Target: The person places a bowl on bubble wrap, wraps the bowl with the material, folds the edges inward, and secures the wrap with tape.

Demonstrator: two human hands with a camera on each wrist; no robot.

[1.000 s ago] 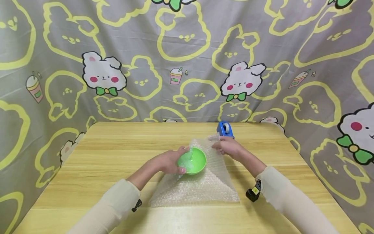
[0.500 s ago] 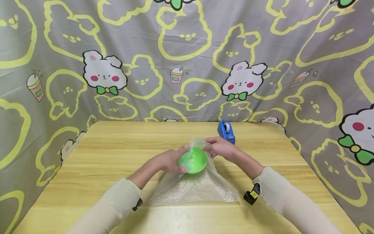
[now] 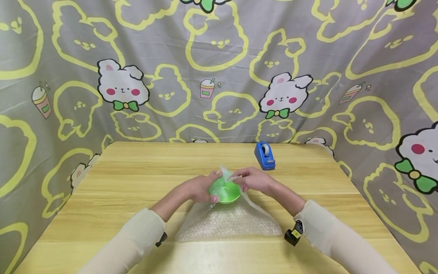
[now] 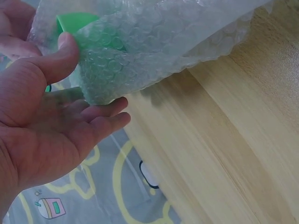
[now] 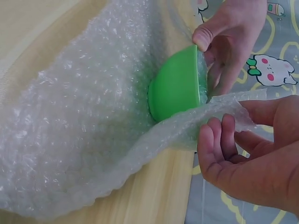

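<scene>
A light green bowl (image 3: 228,195) sits on a sheet of bubble wrap (image 3: 229,224), part of which is folded over the bowl's left side and rim. My left hand (image 3: 200,187) grips that side through the wrap, thumb at the rim and fingers beneath, as the left wrist view shows. With my right hand (image 3: 254,180) I pinch a corner of the wrap over the bowl's right rim. In the right wrist view the bowl's bare green side (image 5: 175,88) faces the loose sheet, and the pinched flap (image 5: 224,112) runs up to my fingers.
A blue tape dispenser (image 3: 265,156) stands behind my right hand on the wooden table (image 3: 143,163). A grey patterned curtain (image 3: 232,125) hangs along the back and both sides. Each wrist carries a small black camera.
My right hand has brought the right corner of the bubble wrap leftward and in over the bowl, uncovering the tape dispenser. My left hand keeps its grip in place.
</scene>
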